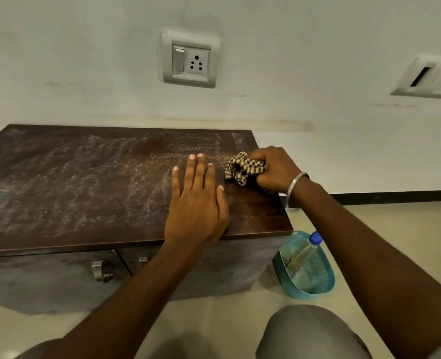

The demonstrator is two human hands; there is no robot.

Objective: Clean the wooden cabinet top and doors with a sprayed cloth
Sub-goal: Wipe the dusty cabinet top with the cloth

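A low dark wooden cabinet stands against the wall; its top point(84, 182) is covered in whitish dust streaks, with a darker patch near the right front corner. My left hand point(196, 203) lies flat on the top, fingers straight and spread. Just to its right, my right hand point(273, 169) grips a bunched brown-and-cream checked cloth point(242, 169) against the top near the right edge. Below the top, the cabinet doors point(59, 275) show two metal handles point(100, 270).
A teal plastic basket point(320, 283) sits on the floor right of the cabinet, holding a clear bottle with a blue cap point(315, 238). Two socket plates point(189, 59) are on the white wall. My knees are at the bottom edge on the tiled floor.
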